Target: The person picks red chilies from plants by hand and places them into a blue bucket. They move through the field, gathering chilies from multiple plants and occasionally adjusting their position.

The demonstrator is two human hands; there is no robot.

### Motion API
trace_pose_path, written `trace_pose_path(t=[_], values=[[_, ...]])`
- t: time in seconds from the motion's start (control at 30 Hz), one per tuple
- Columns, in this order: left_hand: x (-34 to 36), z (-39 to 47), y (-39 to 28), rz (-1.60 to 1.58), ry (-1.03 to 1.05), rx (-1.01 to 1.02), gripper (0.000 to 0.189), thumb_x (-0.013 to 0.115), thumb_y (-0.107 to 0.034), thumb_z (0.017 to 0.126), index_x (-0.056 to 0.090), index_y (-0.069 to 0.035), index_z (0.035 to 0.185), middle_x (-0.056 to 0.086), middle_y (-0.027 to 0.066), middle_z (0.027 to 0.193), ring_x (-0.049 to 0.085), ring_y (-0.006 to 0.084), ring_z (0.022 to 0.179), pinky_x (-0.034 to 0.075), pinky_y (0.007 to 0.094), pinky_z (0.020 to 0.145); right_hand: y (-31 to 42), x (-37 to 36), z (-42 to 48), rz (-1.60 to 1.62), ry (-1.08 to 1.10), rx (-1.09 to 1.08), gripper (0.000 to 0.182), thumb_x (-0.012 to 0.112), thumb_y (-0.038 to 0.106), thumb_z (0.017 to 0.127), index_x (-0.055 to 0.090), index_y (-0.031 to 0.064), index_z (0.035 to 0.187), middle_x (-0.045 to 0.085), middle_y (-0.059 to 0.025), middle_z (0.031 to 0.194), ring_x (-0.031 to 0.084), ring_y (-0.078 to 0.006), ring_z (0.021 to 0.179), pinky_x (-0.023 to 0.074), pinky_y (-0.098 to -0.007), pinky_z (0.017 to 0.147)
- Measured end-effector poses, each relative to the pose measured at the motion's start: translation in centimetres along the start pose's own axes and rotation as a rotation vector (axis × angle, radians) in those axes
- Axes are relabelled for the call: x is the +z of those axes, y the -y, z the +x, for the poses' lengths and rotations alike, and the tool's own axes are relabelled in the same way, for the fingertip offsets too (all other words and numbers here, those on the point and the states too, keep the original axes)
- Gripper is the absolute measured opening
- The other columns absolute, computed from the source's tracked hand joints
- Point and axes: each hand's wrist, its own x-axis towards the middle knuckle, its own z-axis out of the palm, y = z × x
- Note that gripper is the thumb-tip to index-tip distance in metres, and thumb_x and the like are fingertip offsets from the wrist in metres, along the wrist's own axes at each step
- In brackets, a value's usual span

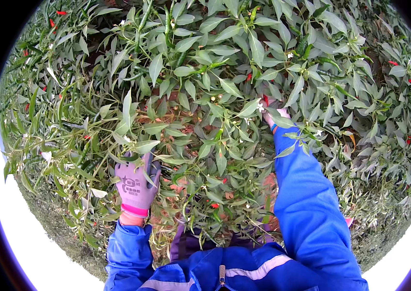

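My left hand (pixel 136 183), in a pinkish-grey work glove with a bright pink cuff, is among the leaves of a chili pepper plant at the lower left. Leaves cover its fingertips, so what it touches is unclear. Reaching farther forward, my right hand (pixel 276 112) is largely hidden by foliage. A red chili pepper (pixel 265 99) shows at its fingers; whether it is gripped cannot be made out. White flowers (pixel 260 107) grow beside that hand. Between my hands stand leafy stems with a green chili pepper (pixel 219 134).
Dense chili plants surround me, with long green peppers (pixel 168 29) at the top and red peppers (pixel 52 23) at the upper left. Reddish soil (pixel 270 182) shows through gaps. Branches (pixel 63 136) crowd my left arm, and a plant rises close against my jacket.
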Motion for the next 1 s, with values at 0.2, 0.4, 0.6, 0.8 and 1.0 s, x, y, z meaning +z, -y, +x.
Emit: trace_pose_path(t=[0.2, 0.4, 0.6, 0.8, 1.0], values=[[-0.1, -0.2, 0.1, 0.042, 0.01, -0.001, 0.071, 0.073, -0.024, 0.076, 0.049, -0.02, 0.143, 0.064, 0.0133, 0.107, 0.058, 0.0356, 0.093, 0.042, 0.0461, 0.087, -3.6, -1.1, -1.8, 0.279, 0.09, -0.145, 0.029, 0.056, 0.025, 0.099, 0.058, 0.0081, 0.123, 0.065, -0.0064, 0.095, 0.06, -0.0175, 0.067, 0.0486, -0.0307, 0.058], [0.0, -0.1, 0.1, 0.007, -0.037, 0.021, 0.067, 0.072, -0.025, 0.078, 0.051, -0.019, 0.141, 0.063, 0.0153, 0.105, 0.057, 0.0346, 0.096, 0.041, 0.0469, 0.087, -1.1, 0.9, -5.6, 0.576, 0.178, 0.032, 0.023, 0.053, 0.029, 0.101, 0.058, 0.0106, 0.114, 0.06, -0.0029, 0.084, 0.045, -0.0101, 0.05, 0.0342, -0.025, 0.045], [1.4, -0.9, 0.5, -0.034, 0.022, -0.043, 0.036, 0.075, -0.034, 0.076, 0.07, -0.014, 0.105, 0.058, 0.0159, 0.124, 0.052, 0.0378, 0.114, 0.037, 0.0527, 0.095, 3.1, 3.1, -6.2, 0.437, 0.117, -0.044, 0.026, 0.05, 0.035, 0.101, 0.056, 0.0096, 0.101, 0.055, -0.0082, 0.074, 0.04, -0.0109, 0.045, 0.0316, -0.0244, 0.039], [0.6, -0.9, 0.3, -0.052, 0.045, -0.042, 0.041, 0.073, -0.032, 0.076, 0.067, -0.014, 0.112, 0.052, 0.0146, 0.132, 0.049, 0.0374, 0.117, 0.036, 0.0511, 0.096, 5.7, 6.9, -7.5, 0.206, -0.123, 0.009, 0.025, 0.061, 0.01, 0.086, 0.059, -0.0054, 0.106, 0.068, -0.0143, 0.088, 0.053, -0.0101, 0.056, 0.0395, -0.02, 0.046], [0.6, -1.0, 0.6, -0.077, -0.008, -0.015, 0.049, 0.073, -0.027, 0.071, 0.063, -0.012, 0.117, 0.051, 0.014, 0.135, 0.049, 0.0366, 0.116, 0.036, 0.0506, 0.096, 4.1, 8.1, -2.7, 0.185, -0.175, 0.1, 0.017, 0.062, 0.02, 0.089, 0.06, 0.0033, 0.094, 0.059, -0.0059, 0.073, 0.05, -0.0142, 0.052, 0.0381, -0.028, 0.048]])
